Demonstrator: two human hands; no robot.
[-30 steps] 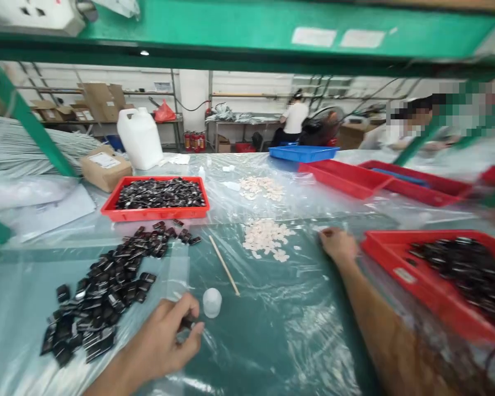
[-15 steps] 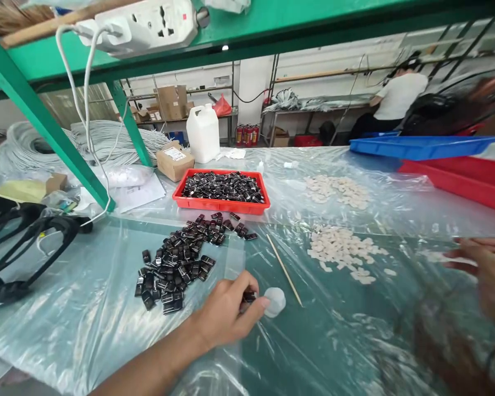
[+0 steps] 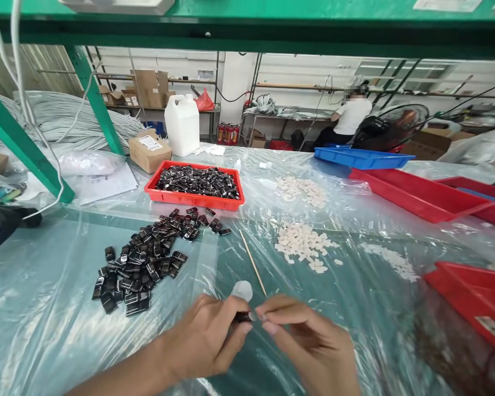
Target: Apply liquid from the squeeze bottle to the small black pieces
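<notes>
My left hand (image 3: 208,335) is closed around a small black plastic piece (image 3: 243,317), whose end sticks out between thumb and index finger. Facing it, my right hand (image 3: 313,344) has thumb and fingertips pinched together, close to the black piece's end; what they hold is too small to make out. A translucent whitish disc (image 3: 242,290) lies just beyond my left fingers. Further off is a thin wooden stick (image 3: 252,263). To the left spreads a loose pile of black pieces (image 3: 144,258), and right of the stick lies a heap of small white pieces (image 3: 303,242).
A red tray (image 3: 193,201) full of black pieces stands behind the pile. Beyond are a cardboard box (image 3: 149,151) and a white jug (image 3: 182,125). More white pieces (image 3: 390,261), a red bin (image 3: 474,308) and a blue tray (image 3: 363,158) are rightward. A person (image 3: 352,113) sits in the background.
My right hand has come in from the far right to meet my left hand, its fingers now pinched. The view has turned right. My left hand still holds the black piece.
</notes>
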